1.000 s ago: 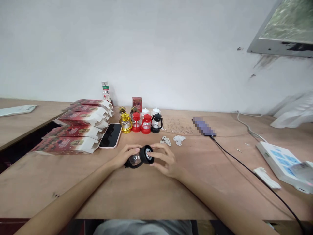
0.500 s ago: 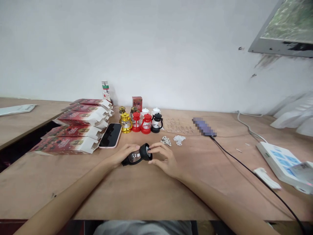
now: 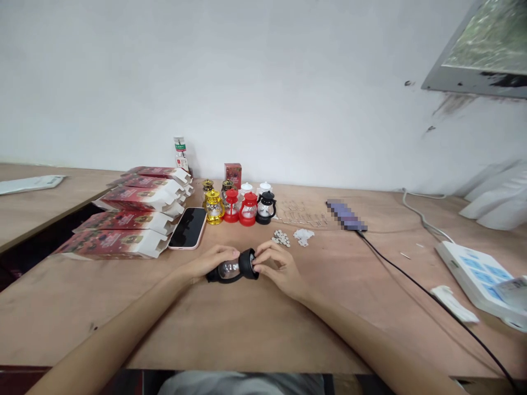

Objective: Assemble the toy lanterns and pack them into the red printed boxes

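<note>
A small black toy lantern (image 3: 229,269) with a clear globe lies on its side in the air, its base turned to the right. My left hand (image 3: 209,261) is wrapped round its top end and far side. At the underside of the base, my right hand (image 3: 278,267) has thumb and fingertips pinched together; whatever is between them is hidden. Just beyond the right hand lie a pile of small button cells (image 3: 281,238) and a pile of little white pieces (image 3: 303,236). Behind stand more lanterns: gold (image 3: 213,208), red (image 3: 248,209), black (image 3: 265,208), white and bronze.
Flattened red boxes (image 3: 119,241) overlap at the left beside a dark-screened phone (image 3: 188,228). Thin metal pieces (image 3: 302,214) lie in rows at the back. At the right are another phone (image 3: 346,215) on a black cable (image 3: 411,278) and a white power strip (image 3: 473,269).
The lantern has tilted so its underside shows less. My right fingers, spread at the base a second ago, have drawn together there. My left hand keeps its hold.
</note>
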